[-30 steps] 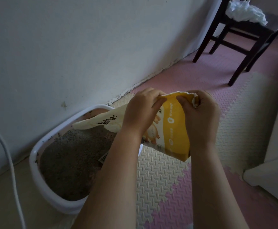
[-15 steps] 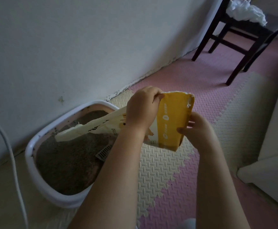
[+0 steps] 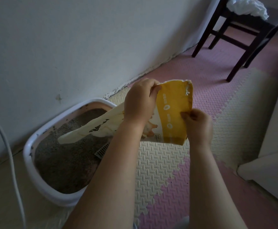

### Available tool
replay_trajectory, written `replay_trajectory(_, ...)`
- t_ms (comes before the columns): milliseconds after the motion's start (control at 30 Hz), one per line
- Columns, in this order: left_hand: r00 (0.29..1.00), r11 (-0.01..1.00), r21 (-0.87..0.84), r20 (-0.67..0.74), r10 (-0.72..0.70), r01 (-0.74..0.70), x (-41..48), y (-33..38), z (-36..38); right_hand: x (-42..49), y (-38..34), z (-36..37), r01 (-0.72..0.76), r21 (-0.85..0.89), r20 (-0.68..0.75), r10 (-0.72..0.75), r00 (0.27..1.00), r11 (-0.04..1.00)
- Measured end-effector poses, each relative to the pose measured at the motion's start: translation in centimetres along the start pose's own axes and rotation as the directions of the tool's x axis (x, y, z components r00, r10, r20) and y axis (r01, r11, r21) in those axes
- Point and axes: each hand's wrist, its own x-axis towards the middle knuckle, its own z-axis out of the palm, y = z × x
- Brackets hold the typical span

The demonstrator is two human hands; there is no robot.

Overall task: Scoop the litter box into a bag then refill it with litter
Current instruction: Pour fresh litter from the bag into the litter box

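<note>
The right hand (image 3: 196, 123) is now sitting lower on the litter bag (image 3: 173, 113) than a second ago. It was up at the ragged top edge beside the left hand (image 3: 140, 100), and it is now pinching the bag's yellow right-hand edge at centre-right of the frame, thumb and curled fingers closed on it. The left hand is still gripping the top corner, fingers wrapped over the edge.

The bag is being held tilted, with its yellow end raised at centre frame and its cream end drooping down-left over the litter box (image 3: 29, 146). I am reading the shift as the person taking a lower hold to tip out what remains, so the refill step is under way (the bag is looking flat and nearly spent). Whether anything is pouring I cannot tell, as no stream is showing.

The litter box, at lower left against the wall, is holding a deep bed of grey litter (image 3: 60, 162). A grey slotted scoop (image 3: 102, 150) is poking out at its right side, partly hidden under the bag.
</note>
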Motion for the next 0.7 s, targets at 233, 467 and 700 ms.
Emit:
replay_trajectory(233, 0.989, 1.0, 0.012, -0.144, -0.02, 0.022, 0.6, 0.0, -0.5, -0.6, -2.3, -0.9, 0.108, 0.035, -0.039, -0.106, 0.994, 0.994)
replay_trajectory(467, 0.974, 0.998, -0.012, -0.22, -0.059, 0.057, 1.0, -0.2, -0.4, -1.6, -3.9, -1.5, 0.173, 0.065, -0.055, -0.169, 0.984, 0.983)
replay_trajectory(700, 0.984, 0.999, -0.04, -0.18, -0.004, -0.004, 0.8, 0.5, 0.2, -1.2, -2.9, -2.1, 0.132, 0.032, 0.012, -0.132, 0.991, 0.991)
